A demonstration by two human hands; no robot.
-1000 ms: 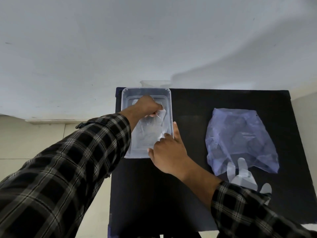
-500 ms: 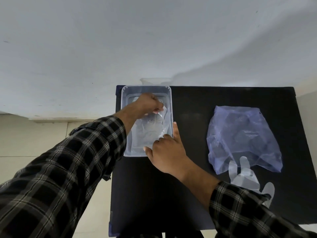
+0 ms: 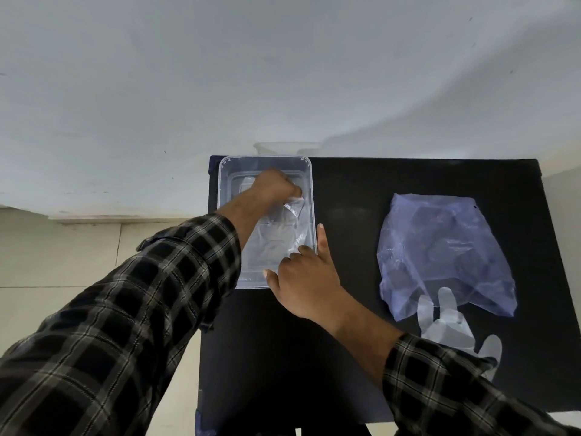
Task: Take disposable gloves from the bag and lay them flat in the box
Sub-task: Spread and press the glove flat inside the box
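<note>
A clear plastic box (image 3: 227,196) stands at the far left of the black table. A thin clear glove (image 3: 279,237) lies stretched inside it. My left hand (image 3: 275,188) is over the box's far end, fingers pinched on the glove's far edge. My right hand (image 3: 306,278) rests at the box's near right corner, fingertips on the glove's near edge, index finger along the outside of the rim. A bluish plastic bag (image 3: 440,250) lies flat to the right. A second clear glove (image 3: 452,328) sticks out from the bag's near edge.
The black table (image 3: 345,190) stands against a white wall, its left edge just beside the box. Pale floor tiles show to the left. A clear container (image 3: 286,147) sits behind the box at the wall. My plaid sleeves cover the near part of the table.
My left hand has moved slightly toward the far end of the box, pulling the glove out longer. My right hand stays at the near corner.
</note>
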